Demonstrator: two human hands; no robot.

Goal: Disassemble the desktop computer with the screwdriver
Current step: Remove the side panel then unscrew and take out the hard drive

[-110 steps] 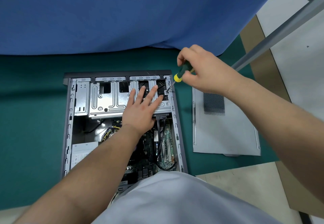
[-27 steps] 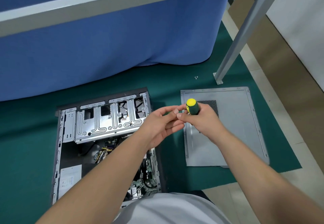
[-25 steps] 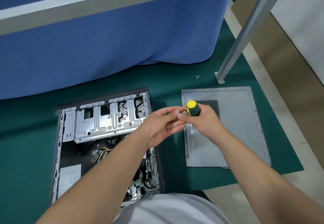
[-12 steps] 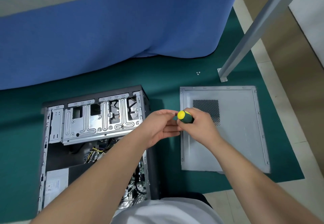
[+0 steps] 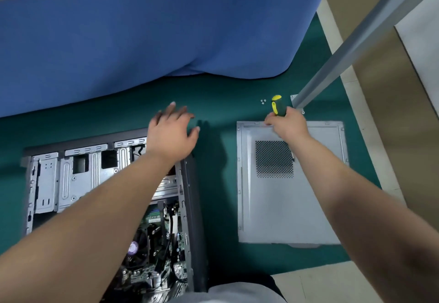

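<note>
The open desktop computer case lies on its side on the green mat, with its metal drive cage and motherboard showing. My left hand hovers over the case's far right corner, fingers spread and holding nothing. My right hand grips the green-and-yellow screwdriver upright, above the far edge of the removed grey side panel. The screwdriver's tip is hidden by my hand. Two small screws lie on the mat just left of the screwdriver.
A blue cloth hangs down to the mat along the far side. A grey metal table leg slants down to its foot plate right behind my right hand. Tiled floor lies beyond the mat's right edge.
My hands have parted. The right hand carried the screwdriver away to the far edge of the side panel, near the loose screws. The left hand opened and moved out over the case's far corner.
</note>
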